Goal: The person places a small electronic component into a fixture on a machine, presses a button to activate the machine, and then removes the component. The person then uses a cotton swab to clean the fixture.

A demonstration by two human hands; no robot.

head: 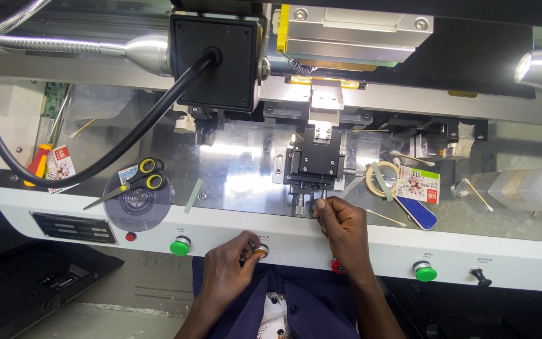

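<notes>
hands [230,267] on knob [260,250], micrometer screw [321,196]

Bare metal plate [239,172] left of black stage [315,160] is passable; scissors [130,183] farther left, tape roll [382,178] and swabs [387,218] crowd right.

Pretty bright overall: the gooseneck lamp [148,51] threw hard glare across the metal plate [239,169], edges bowed, everything else stayed sharp.

Small red-and-white packet [59,162] at left, green-topped white packet [419,184] at right, dark rectangular label plate [74,227] on front panel
</notes>
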